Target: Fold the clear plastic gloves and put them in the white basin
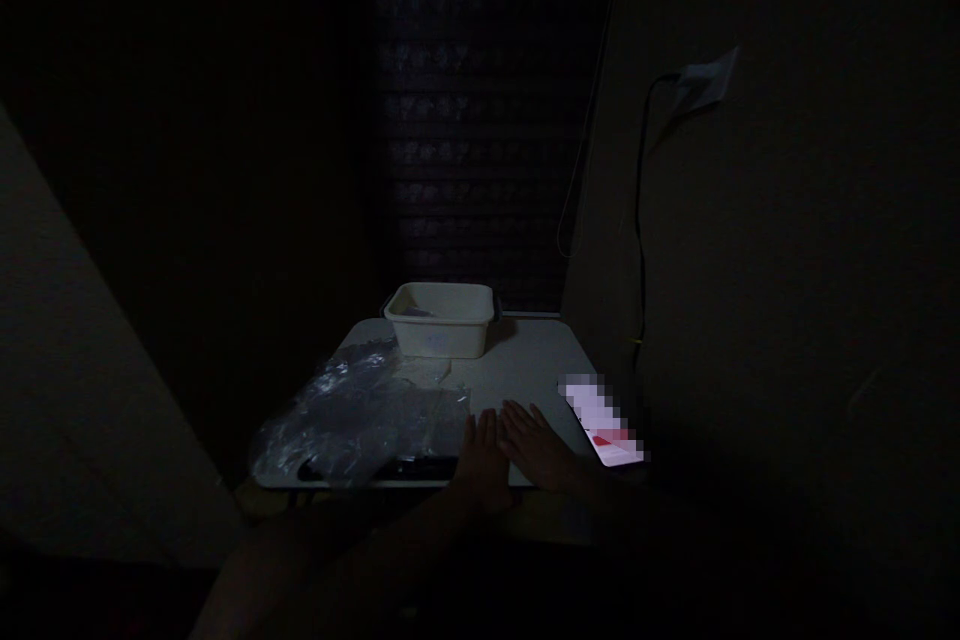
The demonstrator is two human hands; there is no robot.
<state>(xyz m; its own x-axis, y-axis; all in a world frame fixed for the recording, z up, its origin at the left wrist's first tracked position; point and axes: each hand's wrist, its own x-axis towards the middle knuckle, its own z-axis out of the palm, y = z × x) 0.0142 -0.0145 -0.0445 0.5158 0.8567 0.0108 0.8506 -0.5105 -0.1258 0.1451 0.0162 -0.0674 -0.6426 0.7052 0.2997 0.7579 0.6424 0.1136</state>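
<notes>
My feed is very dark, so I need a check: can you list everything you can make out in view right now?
table: one, pale, centre of view, against the wall on the right
tub: one, off-white plastic, at the far edge of the table; contents too dark to tell
plastic bag: one, clear and crumpled, on the near left part of the table
dark flat item: one, black, at the near edge, partly under the bag; cannot identify
phone: one, lit screen, near right edge of the table
wall socket: one, pale, on the right wall
cable: one, dark, hanging down from the socket
left hand: flat on the table, fingers extended, holding nothing
right hand: flat on the table beside the left, holding nothing
</notes>
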